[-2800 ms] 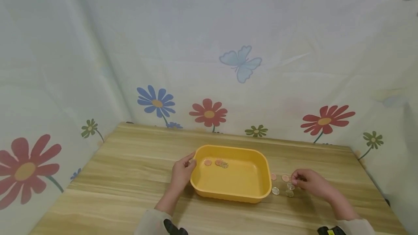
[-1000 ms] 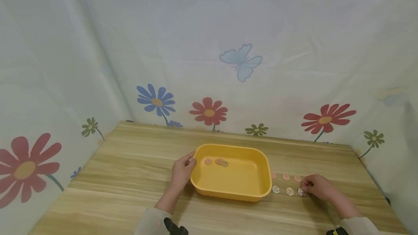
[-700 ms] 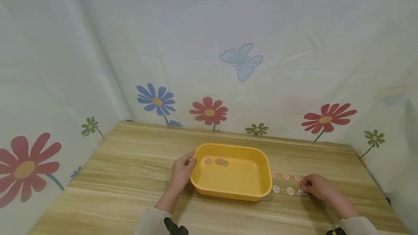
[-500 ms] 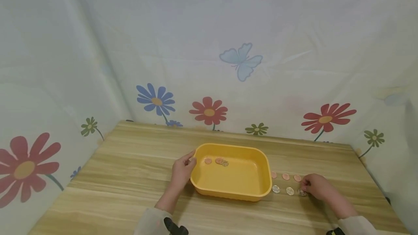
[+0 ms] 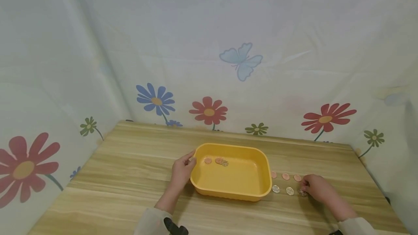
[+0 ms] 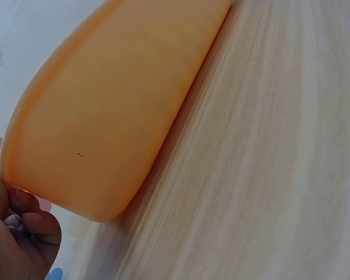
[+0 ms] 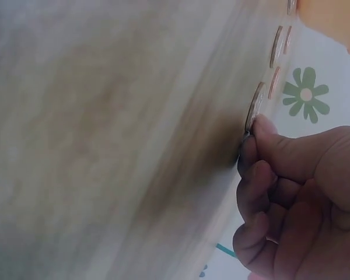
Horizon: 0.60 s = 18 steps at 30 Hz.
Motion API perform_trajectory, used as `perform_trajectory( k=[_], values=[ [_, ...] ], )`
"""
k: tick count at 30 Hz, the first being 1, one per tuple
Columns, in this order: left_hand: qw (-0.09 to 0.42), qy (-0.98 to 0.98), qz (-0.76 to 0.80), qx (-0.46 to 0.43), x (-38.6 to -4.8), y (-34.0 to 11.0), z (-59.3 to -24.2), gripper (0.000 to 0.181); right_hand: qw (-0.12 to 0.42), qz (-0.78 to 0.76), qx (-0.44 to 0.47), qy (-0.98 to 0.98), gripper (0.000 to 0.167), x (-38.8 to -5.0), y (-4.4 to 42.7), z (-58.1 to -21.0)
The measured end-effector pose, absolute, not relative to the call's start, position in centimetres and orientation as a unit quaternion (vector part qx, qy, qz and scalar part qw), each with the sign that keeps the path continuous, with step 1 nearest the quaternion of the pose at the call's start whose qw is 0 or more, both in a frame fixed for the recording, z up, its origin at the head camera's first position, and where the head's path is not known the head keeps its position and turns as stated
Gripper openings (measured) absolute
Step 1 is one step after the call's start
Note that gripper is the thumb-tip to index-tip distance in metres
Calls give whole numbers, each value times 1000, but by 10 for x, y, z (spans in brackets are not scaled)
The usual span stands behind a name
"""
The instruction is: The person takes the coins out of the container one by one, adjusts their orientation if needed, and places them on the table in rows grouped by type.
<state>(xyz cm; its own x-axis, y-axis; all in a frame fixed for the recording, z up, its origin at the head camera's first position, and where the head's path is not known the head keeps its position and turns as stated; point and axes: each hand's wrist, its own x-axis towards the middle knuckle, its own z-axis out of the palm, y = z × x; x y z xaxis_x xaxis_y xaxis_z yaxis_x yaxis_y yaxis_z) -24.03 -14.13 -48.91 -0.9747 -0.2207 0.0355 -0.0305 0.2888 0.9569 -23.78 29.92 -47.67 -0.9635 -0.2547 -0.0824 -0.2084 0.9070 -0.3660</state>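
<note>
Left hand: your left hand (image 5: 182, 172) grips the left end of the tray (image 5: 235, 181) at its rim.
Right hand: your right hand (image 5: 318, 188) pinches the end coin (image 5: 302, 193) between thumb and finger, low over the table (image 5: 143, 155).
Near row: two silver coins (image 5: 289, 191) lie to the tray's side of that one, in line with it.
Far row: you have three copper coins (image 5: 285, 176) behind them, the first just beside the tray.
In the tray: a lone copper piece (image 5: 208, 161), and near it another copper piece (image 5: 218, 160) touching a silver piece (image 5: 225, 163).
Behind: a flowered sheet (image 5: 183, 28).
</note>
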Motion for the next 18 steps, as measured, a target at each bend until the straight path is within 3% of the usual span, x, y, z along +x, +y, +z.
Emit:
perform_trajectory(
  k=[6,10,18],
  values=[
    [80,-796,-594,83,-240,-141,-489,40,106,-265,-160,945,10,-245,317,-476],
    [79,-796,-594,85,-240,-141,-490,40,150,-312,-177,921,14,-250,325,-473],
    [82,-798,-592,81,-241,-140,-489,40,129,-284,-187,932,15,-255,327,-455]
  ],
)
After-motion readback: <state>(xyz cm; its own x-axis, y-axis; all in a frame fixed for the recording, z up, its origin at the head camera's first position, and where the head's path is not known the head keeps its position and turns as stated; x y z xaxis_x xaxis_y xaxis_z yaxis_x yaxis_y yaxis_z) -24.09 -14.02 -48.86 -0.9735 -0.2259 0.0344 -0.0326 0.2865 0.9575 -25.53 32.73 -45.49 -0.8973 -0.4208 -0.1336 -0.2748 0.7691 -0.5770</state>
